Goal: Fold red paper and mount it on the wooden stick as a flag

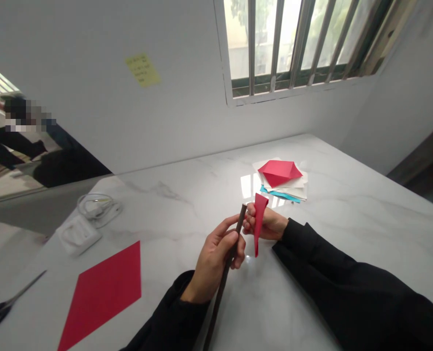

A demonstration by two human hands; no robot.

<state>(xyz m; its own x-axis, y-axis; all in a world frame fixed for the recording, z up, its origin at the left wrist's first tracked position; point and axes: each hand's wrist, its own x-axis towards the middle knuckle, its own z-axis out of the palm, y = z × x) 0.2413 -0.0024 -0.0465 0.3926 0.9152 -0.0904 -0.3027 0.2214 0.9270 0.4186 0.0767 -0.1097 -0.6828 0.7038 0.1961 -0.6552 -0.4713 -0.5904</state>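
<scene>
My left hand [218,258] is closed around a long dark brown stick [224,280], thumb laid along it near its upper end. The stick slants down toward the bottom edge of the view. Just to the right, my right hand [269,223] grips a narrow piece of folded red paper [260,219], wider at its top and tapering downward. The two hands are close together above the marble-patterned table [187,214], and the stick's tip is beside the right fingers. Part of the right fingers is hidden by the red paper.
A red paper sheet [110,292] lies at left, with black-handled scissors [8,304] beyond it. A white charger box [78,236] and coiled cable [97,207] sit behind. Folded red paper [280,171] rests on white and blue sheets. A yellow note [143,69] is on the wall.
</scene>
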